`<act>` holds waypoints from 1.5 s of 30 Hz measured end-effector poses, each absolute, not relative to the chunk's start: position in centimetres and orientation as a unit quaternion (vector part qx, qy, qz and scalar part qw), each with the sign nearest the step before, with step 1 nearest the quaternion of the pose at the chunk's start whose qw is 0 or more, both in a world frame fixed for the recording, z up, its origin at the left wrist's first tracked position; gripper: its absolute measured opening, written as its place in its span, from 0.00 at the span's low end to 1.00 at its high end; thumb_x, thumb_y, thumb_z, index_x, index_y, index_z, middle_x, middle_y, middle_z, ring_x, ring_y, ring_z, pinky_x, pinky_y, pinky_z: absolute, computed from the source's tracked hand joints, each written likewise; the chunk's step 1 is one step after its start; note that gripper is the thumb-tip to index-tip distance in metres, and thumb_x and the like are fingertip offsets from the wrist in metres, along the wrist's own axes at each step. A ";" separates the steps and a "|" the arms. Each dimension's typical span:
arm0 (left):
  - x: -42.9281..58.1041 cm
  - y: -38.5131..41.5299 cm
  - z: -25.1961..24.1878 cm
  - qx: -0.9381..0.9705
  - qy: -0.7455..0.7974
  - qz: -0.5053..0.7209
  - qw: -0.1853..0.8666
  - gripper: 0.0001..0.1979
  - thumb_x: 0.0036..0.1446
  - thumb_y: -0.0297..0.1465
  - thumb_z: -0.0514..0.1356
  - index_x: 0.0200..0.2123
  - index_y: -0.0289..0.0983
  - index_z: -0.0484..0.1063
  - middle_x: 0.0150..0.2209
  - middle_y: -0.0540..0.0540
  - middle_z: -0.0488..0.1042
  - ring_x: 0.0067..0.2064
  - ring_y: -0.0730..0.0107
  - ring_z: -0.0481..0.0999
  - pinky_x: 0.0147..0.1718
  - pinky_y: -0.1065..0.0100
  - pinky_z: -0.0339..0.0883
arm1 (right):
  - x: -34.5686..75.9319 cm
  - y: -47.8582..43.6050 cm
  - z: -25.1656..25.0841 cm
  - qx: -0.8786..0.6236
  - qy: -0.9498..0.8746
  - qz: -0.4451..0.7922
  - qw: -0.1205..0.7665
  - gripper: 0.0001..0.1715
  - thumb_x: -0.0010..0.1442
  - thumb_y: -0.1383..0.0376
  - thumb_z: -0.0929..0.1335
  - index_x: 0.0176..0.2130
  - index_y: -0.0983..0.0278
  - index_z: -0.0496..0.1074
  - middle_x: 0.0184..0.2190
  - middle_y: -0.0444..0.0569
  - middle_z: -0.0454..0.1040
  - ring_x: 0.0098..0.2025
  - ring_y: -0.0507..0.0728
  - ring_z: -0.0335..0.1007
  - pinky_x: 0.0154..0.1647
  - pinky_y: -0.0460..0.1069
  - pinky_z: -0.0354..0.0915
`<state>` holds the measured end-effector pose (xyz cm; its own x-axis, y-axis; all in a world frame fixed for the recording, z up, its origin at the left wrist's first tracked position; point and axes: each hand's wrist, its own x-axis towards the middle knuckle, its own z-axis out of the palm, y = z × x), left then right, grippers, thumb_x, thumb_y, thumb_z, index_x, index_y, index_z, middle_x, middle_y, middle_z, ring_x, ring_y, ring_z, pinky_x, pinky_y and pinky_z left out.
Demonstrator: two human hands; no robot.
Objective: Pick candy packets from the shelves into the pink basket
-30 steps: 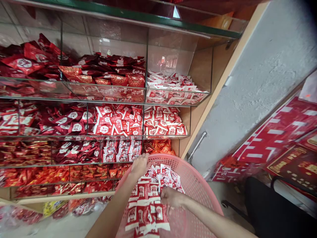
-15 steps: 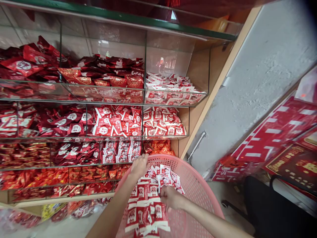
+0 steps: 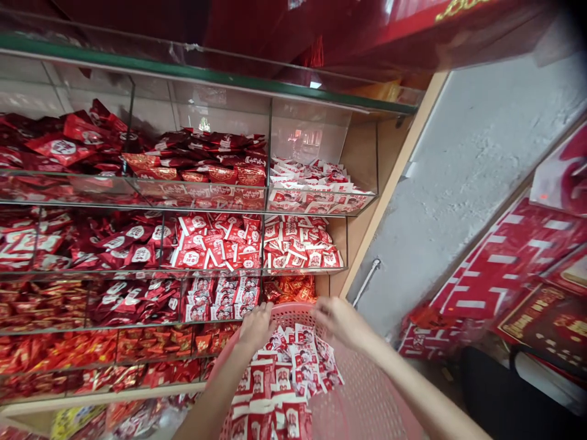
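A pink plastic basket point(image 3: 367, 397) is tilted against a glass-fronted shelf unit, with several red-and-white snack packets point(image 3: 293, 366) piled inside it. My left hand point(image 3: 257, 327) is closed on the basket's far rim at the left. My right hand point(image 3: 342, 321) is at the same rim further right, above the packets and blurred by motion, so its fingers and any hold are unclear. Matching red-and-white packets fill the right-hand shelf compartments, an upper one point(image 3: 316, 183) and a lower one point(image 3: 300, 241).
The other glass compartments hold dark red packets point(image 3: 137, 235) and orange-red sweets point(image 3: 288, 287). A grey concrete wall point(image 3: 458, 183) stands to the right of the wooden shelf side. Red printed boxes point(image 3: 504, 275) lean at the far right, above a dark object on the floor.
My right hand has lifted off the packets in the basket and moved up to the far rim. The view has tilted upward, showing more of the top shelf. My left hand stays on the rim.
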<state>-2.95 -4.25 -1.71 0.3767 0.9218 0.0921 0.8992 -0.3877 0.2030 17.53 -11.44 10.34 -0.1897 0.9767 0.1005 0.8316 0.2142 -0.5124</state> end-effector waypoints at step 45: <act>-2.9 -4.4 -1.3 0.826 0.552 0.091 0.071 0.19 0.58 0.34 0.50 0.53 0.38 0.60 0.49 0.40 0.71 0.49 0.62 0.70 0.46 0.62 0.62 | 15.4 -12.6 11.4 -0.429 -0.588 0.311 0.610 0.12 0.58 0.56 0.66 0.34 0.63 0.68 0.31 0.46 0.73 0.32 0.51 0.70 0.35 0.48 0.67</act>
<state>-2.90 -4.39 -1.32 0.3748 0.9243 0.0715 0.8987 -0.3812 0.2168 15.43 -12.57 11.40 0.1137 0.8852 0.4511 0.1252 0.4377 -0.8904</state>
